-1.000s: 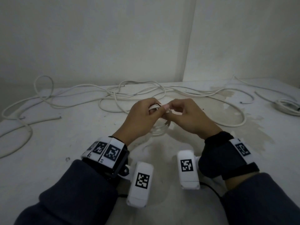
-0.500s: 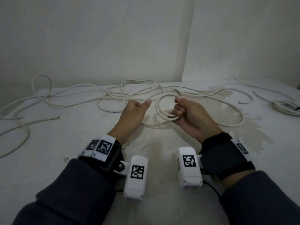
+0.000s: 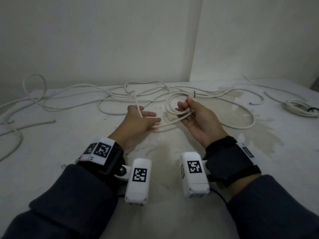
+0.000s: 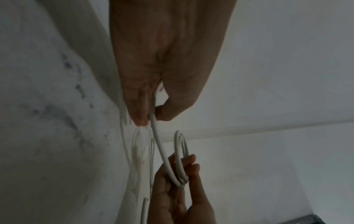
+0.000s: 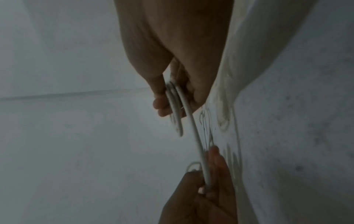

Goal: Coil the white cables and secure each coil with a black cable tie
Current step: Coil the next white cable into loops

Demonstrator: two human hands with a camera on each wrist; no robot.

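In the head view my right hand [image 3: 185, 107] grips a small coil of white cable [image 3: 170, 104] above the white table [image 3: 77, 178], thumb and curled fingers round its turns. A short black tip [image 3: 194, 94] sticks up by the forefinger; I cannot tell if it is a tie. From the coil the cable [image 3: 165, 125] runs left into my left hand [image 3: 146, 116], palm up. The left wrist view shows that hand [image 4: 151, 118] pinching the cable [image 4: 159, 141] between thumb and fingers. The right wrist view shows the coil [image 5: 174, 106] in my right hand [image 5: 172, 103].
Several loose white cables [image 3: 110, 94] sprawl across the back of the table, one cut end [image 3: 54, 121] pointing in from the left. At the far right lies a coiled cable [image 3: 300, 109] with a black tie [image 3: 312, 110] on it. Walls stand close behind.
My hands have drawn apart from a joined position at the centre. The right keeps the coil and has turned palm up; the left has slid left along the cable, its fingers spreading.
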